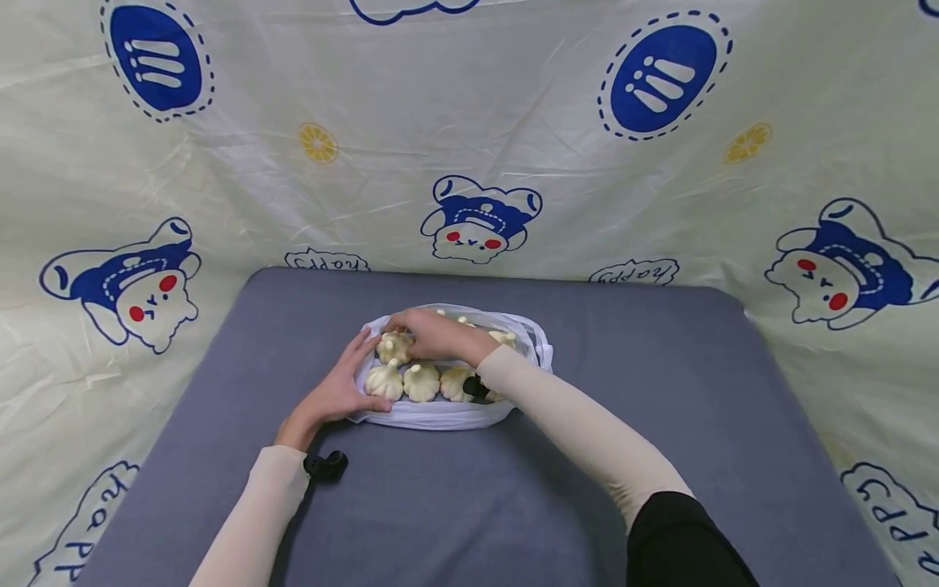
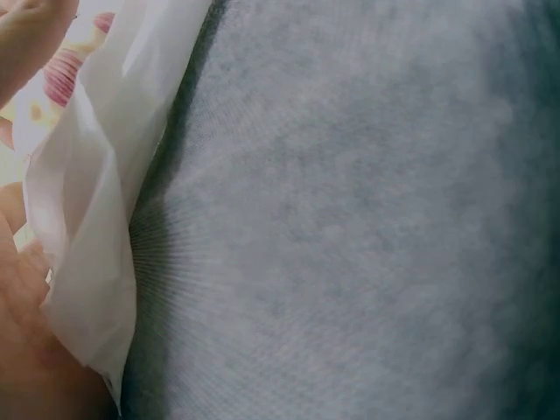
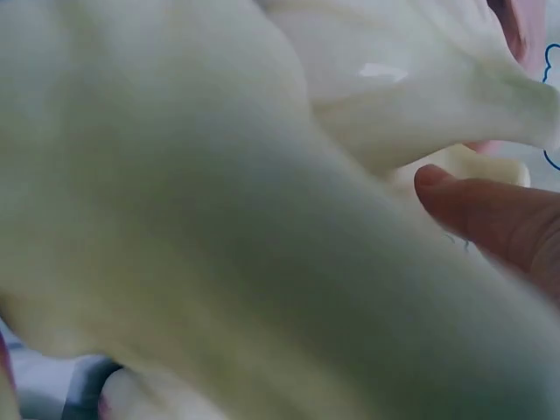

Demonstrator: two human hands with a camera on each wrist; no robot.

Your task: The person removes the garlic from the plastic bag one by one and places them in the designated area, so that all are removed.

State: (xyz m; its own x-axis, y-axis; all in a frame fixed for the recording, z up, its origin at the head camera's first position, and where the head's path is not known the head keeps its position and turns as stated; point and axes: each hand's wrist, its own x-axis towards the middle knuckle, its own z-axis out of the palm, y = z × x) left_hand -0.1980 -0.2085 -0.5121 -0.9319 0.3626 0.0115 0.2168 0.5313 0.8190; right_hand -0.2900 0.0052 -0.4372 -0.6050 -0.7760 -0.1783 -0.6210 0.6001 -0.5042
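Several white garlic bulbs (image 1: 421, 383) lie in rows in a white plastic bag (image 1: 440, 418), its mouth spread wide. My right hand (image 1: 436, 334) reaches over the bag from the right, its fingers bent down around a garlic bulb (image 1: 394, 348) at the back left. In the right wrist view the thumb (image 3: 490, 210) is beside a bulb (image 3: 402, 70), and a nearer blurred bulb (image 3: 192, 210) hides most else. At the bag's left end my left hand (image 1: 341, 391) rests with thumb and fingers spread along the rim. The left wrist view shows the bag's folded edge (image 2: 96, 192) against that hand.
The bag stands on a grey cloth-covered table (image 1: 440, 505). Behind and at both sides hangs a pale printed sheet (image 1: 513, 98) that meets the table's edges. A black strap (image 1: 326, 465) is on the left wrist; the right forearm (image 1: 587, 424) crosses the bag's right part.
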